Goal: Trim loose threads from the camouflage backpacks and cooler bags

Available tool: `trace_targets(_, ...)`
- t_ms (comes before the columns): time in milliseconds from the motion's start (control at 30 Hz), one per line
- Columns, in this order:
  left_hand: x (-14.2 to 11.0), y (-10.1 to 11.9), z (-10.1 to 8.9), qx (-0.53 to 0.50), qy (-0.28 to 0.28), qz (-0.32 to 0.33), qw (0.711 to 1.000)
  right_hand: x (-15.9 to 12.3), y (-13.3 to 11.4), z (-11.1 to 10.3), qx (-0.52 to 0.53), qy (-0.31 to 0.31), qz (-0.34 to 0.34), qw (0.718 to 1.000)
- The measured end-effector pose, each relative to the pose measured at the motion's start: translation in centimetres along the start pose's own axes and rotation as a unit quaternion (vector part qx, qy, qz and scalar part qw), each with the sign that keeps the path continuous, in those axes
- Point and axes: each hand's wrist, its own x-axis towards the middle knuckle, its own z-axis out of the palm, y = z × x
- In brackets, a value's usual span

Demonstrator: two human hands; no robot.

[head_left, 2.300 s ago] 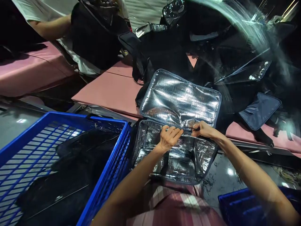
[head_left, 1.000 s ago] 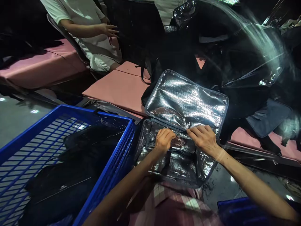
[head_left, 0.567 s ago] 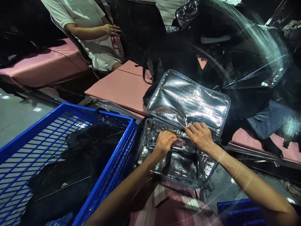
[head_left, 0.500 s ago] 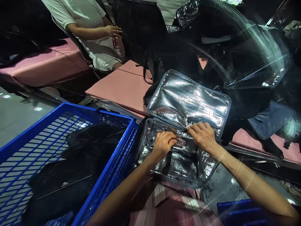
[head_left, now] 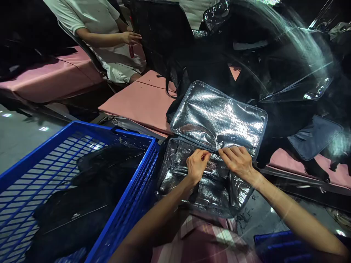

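At the hinge seam (head_left: 186,140) of an open silver-lined bag (head_left: 212,190), we note two bare hands working close together.

Right hand (head_left: 238,161): fingertips bunched, pinching the seam. Left hand (head_left: 196,166): thumb and fingers pressed together just beside it; we cannot tell what, if anything, is between them. Bag lies open before the person's lap, lid (head_left: 219,113) laid back toward the pink table (head_left: 139,102); blue crate (head_left: 38,153) just beside, dark items (head_left: 82,204) inside. Risk, we judge: uneven pulling could crease or tear the foil lining; a slack pinch could let the seam slip.
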Motion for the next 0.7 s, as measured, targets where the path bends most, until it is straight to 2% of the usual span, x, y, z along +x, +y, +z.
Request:
trace_targets(200,0.5,0.4,-0.3,-0.047,-0.025,0.022,0.998,1.1,-0.6,0.8,-0.010,-0.005,-0.016,1.000)
trace_targets(367,0.0,-1.4,-2.0,-0.082,-0.069,0.042,0.993,0.8,-0.5,0.9,0.005,0.000,0.004,1.000)
trace_targets(433,-0.5,-2.1,-2.2,-0.075,-0.048,0.015,0.996,0.7,-0.3,0.7,-0.004,0.009,0.009,1.000)
trace_targets(500,-0.9,-2.3,-1.6,-0.058,-0.016,0.001,0.998,0.7,-0.3,0.6,-0.009,0.015,0.000,1.000)
trace_targets(600,-0.9,-1.8,0.4,-0.005,0.012,0.020,1.000,1.1,-0.6,0.7,0.008,0.008,-0.010,1.000)
trace_targets(700,-0.2,-1.4,1.0,0.032,0.009,0.036,0.999,0.9,-0.3,0.7,0.064,0.000,0.048,0.997)
